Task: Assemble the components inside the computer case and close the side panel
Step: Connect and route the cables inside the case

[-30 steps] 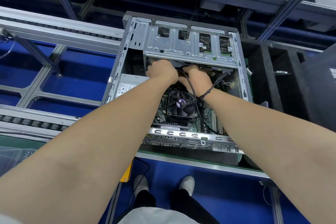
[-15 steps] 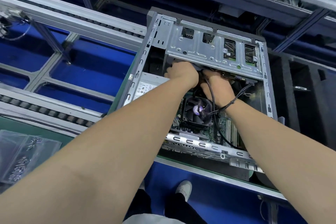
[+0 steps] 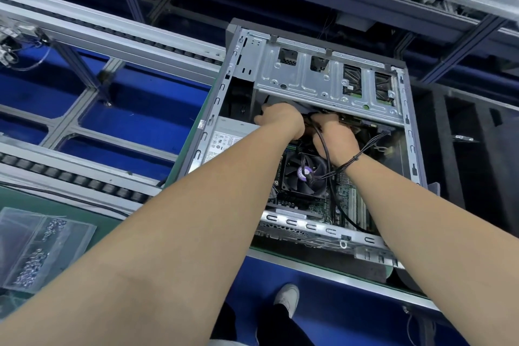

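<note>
A: Hands?
B: L hand [image 3: 278,118] + R hand [image 3: 335,135] side by side, nearly touching, centre of frame. Both are shoved under the lower edge of the drive cage [image 3: 317,84]. Fingertips hidden by the cage, so can't tell the grip on either. Black cable [image 3: 334,205] is draped over the R hand's back and wrist.
A: Work vs hands?
B: Just above them in frame, in the gap under the cage. Cage long axis runs left–right across the frame. L hand sits higher, further in, so prob. L does the seating and R keeps the cable clear. My guess only.
A: Case?
B: Computer case [image 3: 213,132] centre-right on the green surface [image 3: 84,206], open side up, no side panel on. CPU fan [image 3: 304,174] below the hands, PSU [image 3: 224,140] left of the L forearm.
A: Vs 1 s ago?
B: Hands in the same spot under the cage. View panned left, so the screw bag [image 3: 36,250] now shows lower left.
</note>
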`<action>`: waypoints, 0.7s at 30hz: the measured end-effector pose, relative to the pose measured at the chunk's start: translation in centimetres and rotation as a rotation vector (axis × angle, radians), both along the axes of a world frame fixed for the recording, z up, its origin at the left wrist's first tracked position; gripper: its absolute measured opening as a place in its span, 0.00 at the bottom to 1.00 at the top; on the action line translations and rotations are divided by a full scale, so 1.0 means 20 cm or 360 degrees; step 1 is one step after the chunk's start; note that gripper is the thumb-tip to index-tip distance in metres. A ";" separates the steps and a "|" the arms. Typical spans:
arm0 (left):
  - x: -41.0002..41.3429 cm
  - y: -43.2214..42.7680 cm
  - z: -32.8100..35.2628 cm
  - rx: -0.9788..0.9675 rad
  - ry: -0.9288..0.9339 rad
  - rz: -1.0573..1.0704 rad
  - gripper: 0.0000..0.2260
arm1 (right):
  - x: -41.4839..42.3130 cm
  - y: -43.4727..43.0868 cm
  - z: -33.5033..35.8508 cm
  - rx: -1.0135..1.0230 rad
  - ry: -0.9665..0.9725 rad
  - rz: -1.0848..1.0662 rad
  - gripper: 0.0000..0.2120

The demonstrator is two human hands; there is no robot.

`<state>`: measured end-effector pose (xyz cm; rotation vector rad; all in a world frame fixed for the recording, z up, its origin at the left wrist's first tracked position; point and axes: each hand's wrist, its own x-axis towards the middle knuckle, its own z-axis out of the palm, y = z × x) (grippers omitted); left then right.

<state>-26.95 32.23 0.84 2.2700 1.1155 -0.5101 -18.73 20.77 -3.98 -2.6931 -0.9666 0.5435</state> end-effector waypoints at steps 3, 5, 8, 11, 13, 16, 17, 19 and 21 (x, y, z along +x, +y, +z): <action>0.00 -0.01 -0.02 0.0039 0.0025 -0.0003 0.18 | -0.01 0.00 0.01 -0.0011 0.0013 0.0000 0.27; 0.01 -0.01 -0.02 0.0034 0.0034 -0.0005 0.18 | -0.01 0.00 0.01 -0.0007 0.0011 0.0017 0.26; 0.02 -0.01 -0.04 0.0047 0.0025 -0.0017 0.18 | -0.01 0.00 0.02 -0.0014 0.0012 0.0041 0.25; 0.02 -0.01 -0.05 0.0030 0.0013 -0.0040 0.18 | 0.00 0.00 0.03 -0.0020 0.0049 0.0036 0.26; 0.03 0.00 -0.06 -0.0028 0.0008 -0.0022 0.18 | 0.00 0.00 0.03 -0.0039 0.0067 0.0020 0.27; 0.03 0.00 -0.07 -0.0098 -0.0018 0.0066 0.19 | 0.00 0.01 0.03 -0.0037 0.0078 -0.0012 0.26; 0.03 0.01 -0.08 -0.0122 -0.0048 0.0121 0.20 | 0.00 0.01 0.03 -0.0031 0.0077 -0.0010 0.26; 0.04 0.01 -0.09 -0.0169 -0.0152 0.0247 0.20 | 0.00 0.01 0.02 -0.0007 0.0068 -0.0010 0.25; 0.03 0.01 -0.09 -0.0229 -0.0283 0.0472 0.18 | 0.00 0.00 0.02 0.0010 0.0047 -0.0044 0.25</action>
